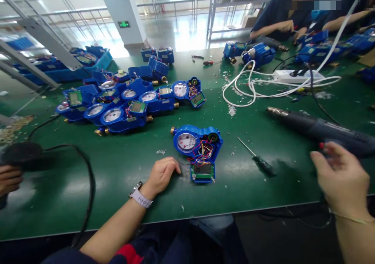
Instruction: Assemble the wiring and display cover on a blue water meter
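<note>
In front of me lies an opened blue water meter (pixel 197 139) with a round white dial and a tangle of coloured wires. Its display board (pixel 202 172) hangs out towards me on those wires. My left hand (pixel 163 175), with a watch on the wrist, rests on the table just left of the board, its fingers curled and their undersides hidden. On the right, my right hand (pixel 341 174) is closed at the handle of a black heat gun (pixel 316 126), a red part showing by the thumb. The nozzle points left. A dark green-handled screwdriver (pixel 262 164) lies between meter and right hand.
Several blue meters (pixel 113 115) crowd the left of the green table (pixel 123 193). A white power strip (pixel 295 76) with looped white cable stands back right. At far left, another person's hand (pixel 10 180) holds a blurred black tool (pixel 23 154). Co-workers sit behind at right.
</note>
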Available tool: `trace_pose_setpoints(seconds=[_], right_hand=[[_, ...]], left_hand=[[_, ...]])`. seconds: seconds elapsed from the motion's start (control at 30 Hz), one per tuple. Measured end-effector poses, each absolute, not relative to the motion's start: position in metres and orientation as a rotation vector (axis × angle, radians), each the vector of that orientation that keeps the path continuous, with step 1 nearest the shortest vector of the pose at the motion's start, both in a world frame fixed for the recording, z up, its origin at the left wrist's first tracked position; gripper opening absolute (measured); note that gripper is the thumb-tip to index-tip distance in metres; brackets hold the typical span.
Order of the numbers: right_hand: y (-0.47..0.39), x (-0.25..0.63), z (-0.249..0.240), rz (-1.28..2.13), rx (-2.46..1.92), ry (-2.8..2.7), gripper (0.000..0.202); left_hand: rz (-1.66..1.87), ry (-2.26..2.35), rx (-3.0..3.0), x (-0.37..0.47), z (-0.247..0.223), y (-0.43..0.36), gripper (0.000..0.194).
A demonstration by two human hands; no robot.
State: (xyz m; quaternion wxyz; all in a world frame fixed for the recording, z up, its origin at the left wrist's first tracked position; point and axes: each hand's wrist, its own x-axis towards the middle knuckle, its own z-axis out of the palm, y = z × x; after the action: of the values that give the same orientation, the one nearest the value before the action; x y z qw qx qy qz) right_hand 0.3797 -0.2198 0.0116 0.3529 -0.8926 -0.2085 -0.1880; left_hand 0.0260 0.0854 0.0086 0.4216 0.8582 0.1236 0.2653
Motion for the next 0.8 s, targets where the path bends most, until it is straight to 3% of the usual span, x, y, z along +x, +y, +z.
trace_pose_setpoints(seconds=[0.13, 0.27, 0.47, 0.6, 0.8], right_hand=[[-0.183, 0.320, 0.006, -0.395, -2.385, -1.198, 0.074], [-0.163, 0.311, -0.012, -0.397, -2.459, -1.333, 0.065], [-0.159, 0.305, -0.007, -0.060, -2.461, -0.824, 0.052], [-0.163, 0.271, 0.007, 0.123, -2.271, -0.461, 0.053], [-0.158, 0.210, 0.010, 0.400, -1.849, -0.371, 0.049]], left_hand=[[0.802, 0.154, 2.396, 0.024, 0.015, 0.088, 0.049], [0.913, -0.037, 2.675, 0.016, 0.024, 0.083, 0.037], [0.959, -0.097, 2.807, 0.002, 0.028, 0.070, 0.035], [0.988, -0.142, 2.835, -0.002, 0.038, 0.066, 0.034], [0.875, -0.077, 2.759, -0.004, 0.035, 0.069, 0.036]])
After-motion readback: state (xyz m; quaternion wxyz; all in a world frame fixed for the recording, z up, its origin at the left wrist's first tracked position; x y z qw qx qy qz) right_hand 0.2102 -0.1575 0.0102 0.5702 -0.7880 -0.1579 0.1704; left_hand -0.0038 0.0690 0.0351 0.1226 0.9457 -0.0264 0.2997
